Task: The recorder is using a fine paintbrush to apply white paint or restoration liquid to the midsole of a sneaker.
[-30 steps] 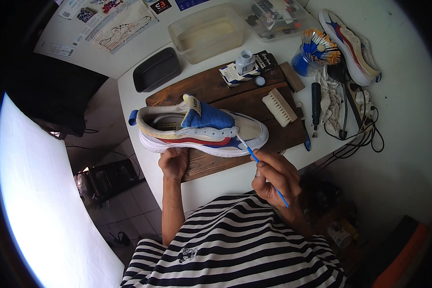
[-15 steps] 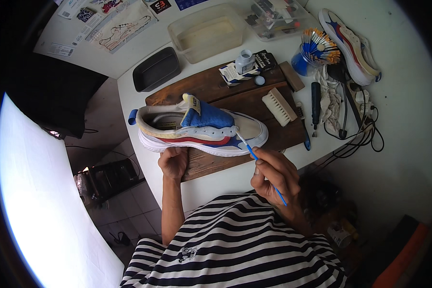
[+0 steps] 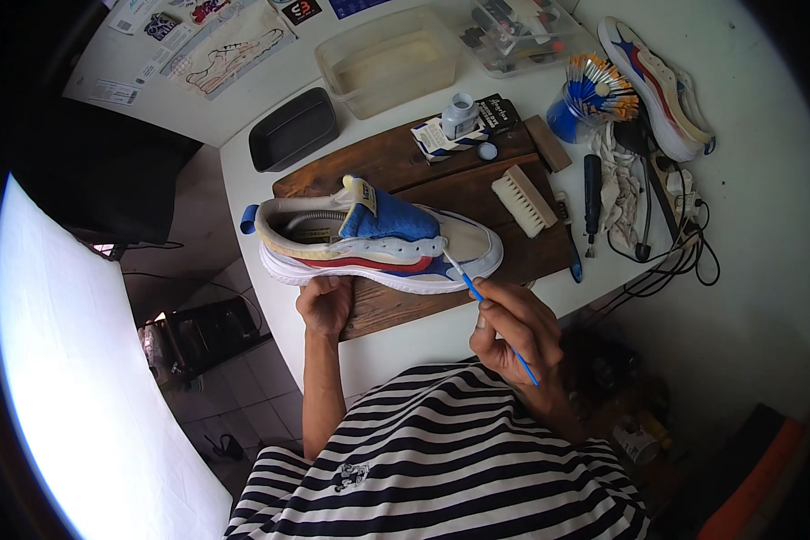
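Note:
A white, blue and red sneaker [image 3: 369, 270] lies tilted above the wooden board, its toe to the right and a curved metal spring inside. My left hand [image 3: 325, 304] grips its near side from below, with part of the fingers hidden under the sole. Between the fingertips of my right hand [image 3: 517, 328] is a thin blue paintbrush [image 3: 465, 277]. Its tip touches the white lace strip near the toe. Behind the shoe, an open small bottle [image 3: 460, 115] stands on a box [image 3: 434, 144], and its cap [image 3: 487, 151] sits beside it.
The brown wooden board [image 3: 405, 310] lies on a white table. A bristle brush [image 3: 524, 200], a wood block [image 3: 546, 144] and a dark rotary tool [image 3: 592, 202] are to the right. Further back are a grey tray [image 3: 294, 131], a plastic tub [image 3: 369, 106], a brush jar [image 3: 567, 121] and another sneaker [image 3: 661, 94].
Both hands and the shoe keep almost the same place. The brush tip stays at the lace strip, with barely any shift. At the left, the dark cloth has moved slightly.

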`<state>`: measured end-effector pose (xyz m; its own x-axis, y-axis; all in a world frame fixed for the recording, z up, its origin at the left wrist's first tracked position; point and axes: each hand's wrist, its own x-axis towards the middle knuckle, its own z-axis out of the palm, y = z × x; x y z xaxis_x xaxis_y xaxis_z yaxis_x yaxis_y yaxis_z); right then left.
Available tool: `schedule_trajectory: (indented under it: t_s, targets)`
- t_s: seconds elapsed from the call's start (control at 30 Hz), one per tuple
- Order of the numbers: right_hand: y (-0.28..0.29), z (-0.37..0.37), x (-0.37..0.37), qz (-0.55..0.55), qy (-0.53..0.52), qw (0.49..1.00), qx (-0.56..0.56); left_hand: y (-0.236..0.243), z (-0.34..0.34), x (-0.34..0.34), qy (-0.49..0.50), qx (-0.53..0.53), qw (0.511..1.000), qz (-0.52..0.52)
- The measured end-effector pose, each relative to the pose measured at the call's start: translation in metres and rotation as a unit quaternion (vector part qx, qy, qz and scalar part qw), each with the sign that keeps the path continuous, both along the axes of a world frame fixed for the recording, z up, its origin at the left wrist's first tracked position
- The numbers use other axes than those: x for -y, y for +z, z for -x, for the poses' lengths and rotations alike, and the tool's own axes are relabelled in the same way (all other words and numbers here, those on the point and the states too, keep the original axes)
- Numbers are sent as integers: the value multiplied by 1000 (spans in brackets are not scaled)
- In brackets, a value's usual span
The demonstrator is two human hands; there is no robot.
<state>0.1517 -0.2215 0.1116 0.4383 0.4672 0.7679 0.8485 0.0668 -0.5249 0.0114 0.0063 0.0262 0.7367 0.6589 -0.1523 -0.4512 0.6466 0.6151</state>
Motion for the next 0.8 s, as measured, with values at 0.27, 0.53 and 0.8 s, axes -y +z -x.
schedule_trajectory:
  t_s: [0.27,0.53,0.8]
  targets:
    - [-3,-14,10,-110,-19,970,-215,-27,10,-15,-101,171,980,-11]
    - [-14,-15,7,-130,46,921,-364,-8,6,-5,-18,16,999,26]
    - [-20,-17,7,-85,54,940,-326,-9,5,-8,-57,66,996,8]
